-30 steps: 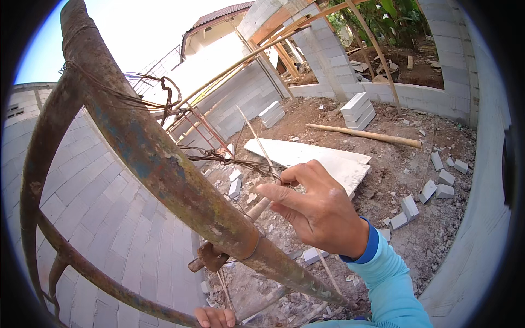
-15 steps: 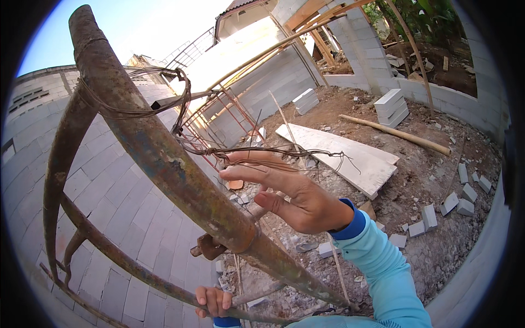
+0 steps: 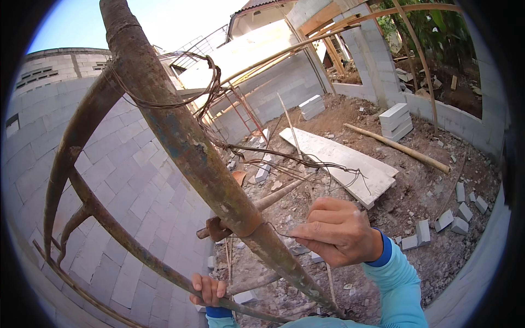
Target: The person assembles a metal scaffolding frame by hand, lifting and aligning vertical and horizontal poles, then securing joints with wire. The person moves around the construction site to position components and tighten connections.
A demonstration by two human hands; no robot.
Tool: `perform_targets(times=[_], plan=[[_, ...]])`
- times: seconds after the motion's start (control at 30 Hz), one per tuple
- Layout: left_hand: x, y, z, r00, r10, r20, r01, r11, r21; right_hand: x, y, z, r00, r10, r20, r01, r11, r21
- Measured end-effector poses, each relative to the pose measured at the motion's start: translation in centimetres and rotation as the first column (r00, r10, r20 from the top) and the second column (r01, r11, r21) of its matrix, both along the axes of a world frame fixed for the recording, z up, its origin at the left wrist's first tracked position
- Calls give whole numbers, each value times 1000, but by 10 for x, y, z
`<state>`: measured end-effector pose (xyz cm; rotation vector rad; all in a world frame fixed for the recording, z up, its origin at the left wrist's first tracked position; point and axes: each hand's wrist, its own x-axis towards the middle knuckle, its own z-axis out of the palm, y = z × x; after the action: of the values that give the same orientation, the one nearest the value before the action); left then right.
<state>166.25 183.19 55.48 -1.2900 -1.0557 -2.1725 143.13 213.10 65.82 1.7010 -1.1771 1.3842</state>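
Observation:
A rusty scaffold frame [image 3: 188,147] of thick metal tube rises diagonally in front of me. My left hand [image 3: 208,288] is wrapped around its thinner lower tube [image 3: 131,247]. Beside the thick upright, my right hand [image 3: 339,232] is closed, thumb and forefinger pinching the end of a thin wire [image 3: 279,232]. That wire runs to the upright near its pin joint [image 3: 219,228]. Higher up, a bundle of rusty tie wires [image 3: 257,148] loops round the upright and sticks out to the right with frayed ends, apart from my right hand.
Far below on the rubble-strewn ground lie a pale board [image 3: 339,164], a wooden pole [image 3: 396,147], a stack of grey blocks [image 3: 396,121] and several loose blocks [image 3: 444,220]. A grey block wall [image 3: 126,202] stands at left. Bamboo poles [image 3: 284,52] slant across the back.
My right hand has dropped from beside the wire bundle to the pin joint and gone from open to pinching a thin wire. The view has shifted slightly; my left hand keeps its hold.

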Motion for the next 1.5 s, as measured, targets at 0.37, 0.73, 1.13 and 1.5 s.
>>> perform_targets(times=[0.37,0.73,1.13,1.5], plan=[[3,1,0,996,52,67,-53,999,8,-14,-3,21,935,135,329,-259,893,367],[7,0,0,985,152,82,-150,988,-31,8,0,55,989,-96,110,58,949,310],[4,2,1,990,121,65,-121,993,-12,2,-18,36,957,124,262,-173,969,174],[8,0,-3,986,147,78,-149,989,15,1,-9,50,998,-58,11,51,943,328]])
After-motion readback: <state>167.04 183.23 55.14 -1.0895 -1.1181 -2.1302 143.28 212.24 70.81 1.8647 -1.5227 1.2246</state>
